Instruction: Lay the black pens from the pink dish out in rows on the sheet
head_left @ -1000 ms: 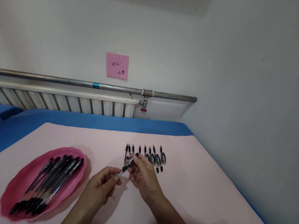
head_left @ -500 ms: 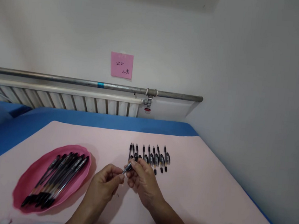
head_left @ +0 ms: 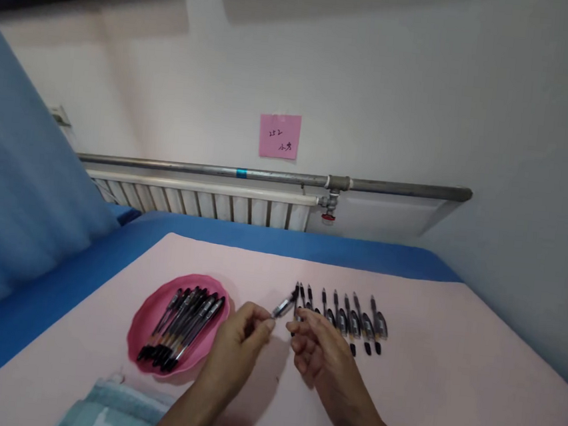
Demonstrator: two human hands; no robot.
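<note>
My left hand [head_left: 244, 340] pinches a black-and-clear pen [head_left: 284, 305] between thumb and fingertips. The pen slants up to the right, its dark end near the row of pens; the palm hides its other end. Close beside it, my right hand [head_left: 319, 352] has loosely bent fingers spread apart, with nothing visible in them. Beyond that hand lie several uncapped black pens [head_left: 347, 305] side by side, tips pointing away, with dark clip caps [head_left: 381, 325] among them. My right fingers cover part of this row.
Several capped black pens [head_left: 187, 327] lie in a pink scalloped dish [head_left: 133, 342] on the left. Pink cloth [head_left: 422, 387] covers the blue surface [head_left: 261, 237]. A light-blue folded fabric [head_left: 108, 414] is at the near edge. A radiator [head_left: 214, 205] and pipe stand behind.
My right fingers have come off the pen and spread apart, while my left hand keeps hold of it. The camera view has swung left, so everything appears further right.
</note>
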